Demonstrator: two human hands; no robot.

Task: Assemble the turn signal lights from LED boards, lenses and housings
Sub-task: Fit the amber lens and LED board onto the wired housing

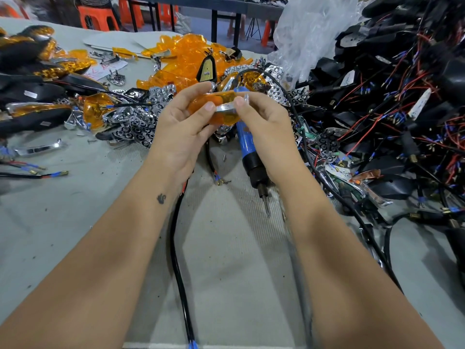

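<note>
Both hands hold one amber lens [221, 102] with a chrome strip along its near edge, raised above the table's middle. My left hand [181, 127] grips its left end, thumb on top. My right hand [261, 127] pinches its right end. A black cable [181, 260] runs from under my left hand toward me. Behind the hands lies a heap of loose amber lenses [186, 59]. Chrome LED reflector boards [141, 122] are piled to the left of the hands. Black housings with red and blue wires [392, 96] are stacked high on the right.
A blue electric screwdriver [247, 147] lies under my hands, bit pointing toward me. Finished amber-and-black lights [37, 61] sit at the far left. Clear plastic bagging [309, 28] rises at the back right. Loose wires [32, 172] lie on the grey table cover [75, 222]. Orange stools [98, 17] stand beyond.
</note>
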